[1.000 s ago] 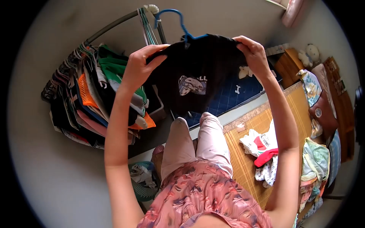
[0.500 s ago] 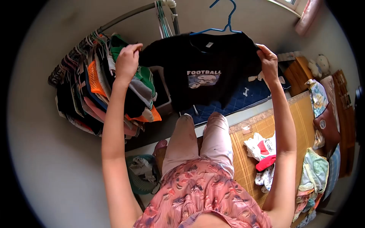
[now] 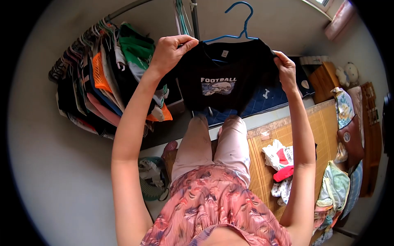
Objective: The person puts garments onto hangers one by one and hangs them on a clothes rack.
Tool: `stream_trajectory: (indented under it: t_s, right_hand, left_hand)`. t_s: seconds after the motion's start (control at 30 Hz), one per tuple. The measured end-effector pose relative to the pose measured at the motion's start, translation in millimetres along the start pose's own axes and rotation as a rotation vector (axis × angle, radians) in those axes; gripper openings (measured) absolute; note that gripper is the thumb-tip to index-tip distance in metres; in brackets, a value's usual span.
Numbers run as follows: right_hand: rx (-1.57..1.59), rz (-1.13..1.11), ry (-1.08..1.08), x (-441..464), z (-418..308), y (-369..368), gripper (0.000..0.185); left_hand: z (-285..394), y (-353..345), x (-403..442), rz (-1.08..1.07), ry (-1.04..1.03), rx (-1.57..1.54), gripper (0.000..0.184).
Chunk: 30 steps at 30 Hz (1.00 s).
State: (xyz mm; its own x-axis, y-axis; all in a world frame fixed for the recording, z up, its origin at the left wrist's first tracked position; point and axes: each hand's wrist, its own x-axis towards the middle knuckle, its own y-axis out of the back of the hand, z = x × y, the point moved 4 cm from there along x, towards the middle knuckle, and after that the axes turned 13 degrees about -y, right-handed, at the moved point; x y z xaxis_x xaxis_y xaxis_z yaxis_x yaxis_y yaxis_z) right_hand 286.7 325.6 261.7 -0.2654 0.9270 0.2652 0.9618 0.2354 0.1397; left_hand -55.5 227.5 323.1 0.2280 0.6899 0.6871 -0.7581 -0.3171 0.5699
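A black T-shirt (image 3: 254, 74) with a "FOOTBALL" print hangs in front of me on a blue hanger (image 3: 247, 24). The hanger's hook rises free above the collar, and part of its lower bar shows inside the neck opening. My left hand (image 3: 174, 51) pinches the shirt at the shoulder beside the collar, close to the hanger's arm. At the opposite side, my right hand (image 3: 286, 69) grips the shirt near the shoulder and sleeve. Both hands hold the shirt up and spread.
A rack (image 3: 129, 8) at the left carries many clothes on hangers, including a green garment (image 3: 133, 45). A green basket (image 3: 154, 180) stands low at the left. Folded clothes (image 3: 283, 172) lie on the bamboo mat (image 3: 262, 151). A wooden box (image 3: 324, 80) and plush toy (image 3: 348, 74) are at the right.
My left hand has moved right and up, from the outer sleeve to the shoulder by the collar. The left sleeve is no longer stretched out. My right hand has barely moved.
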Motion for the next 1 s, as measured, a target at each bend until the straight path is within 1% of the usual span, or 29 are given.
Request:
stream_trajectory:
  t_s: [0.13,0.23,0.33,0.37,0.47,0.57,0.67,0.7,0.8,0.83,0.93,1.0]
  right_hand:
    - [0.009,-0.015,0.0,-1.3,4.9,-5.4,0.02]
    - [0.04,0.013,-0.038,-6.4,4.5,-11.2,0.02]
    - [0.022,0.009,-0.025,-8.3,6.5,-15.9,0.02]
    - [0.016,-0.008,-0.042,-7.1,10.2,-16.3,0.02]
    - [0.02,-0.003,-0.026,-7.8,11.8,-20.1,0.02]
    - [0.016,0.006,-0.041,-11.1,10.6,-23.4,0.02]
    - [0.013,0.011,-0.033,-11.2,14.9,-22.2,0.02]
    - [0.015,0.008,-0.042,-10.9,15.0,-22.3,0.02]
    - [0.016,-0.004,-0.059,-11.1,16.4,-25.0,0.019]
    - [0.013,-0.004,-0.061,-11.5,18.7,-25.1,0.019]
    - [-0.007,-0.01,-0.056,-11.9,22.8,-27.4,0.019]
    - [-0.02,-0.013,-0.05,-13.8,22.1,-30.8,0.019]
  left_hand:
    - [6.7,0.4,-3.3,-0.031,0.023,0.08,0.023]
    - [11.9,0.6,-9.1,-0.043,-0.033,0.165,0.02]
    - [17.5,3.3,-13.9,-0.031,-0.241,0.375,0.018]
    - [15.0,3.0,-15.6,-0.076,-0.187,0.336,0.017]
    - [14.4,-0.5,-21.9,-0.078,-0.204,0.36,0.02]
    - [11.4,3.7,-30.8,-0.052,0.051,0.104,0.018]
    - [7.6,8.6,-40.5,-0.018,-0.094,0.067,0.014]
    - [9.6,10.9,-42.1,-0.054,-0.03,0.018,0.012]
    - [12.7,12.9,-45.3,-0.048,-0.023,0.011,0.012]
    - [13.0,12.0,-45.0,-0.044,-0.135,0.081,0.013]
    - [16.0,10.8,-46.3,-0.087,-0.141,0.201,0.013]
    - [13.5,11.7,-47.0,-0.013,-0.02,0.173,0.014]
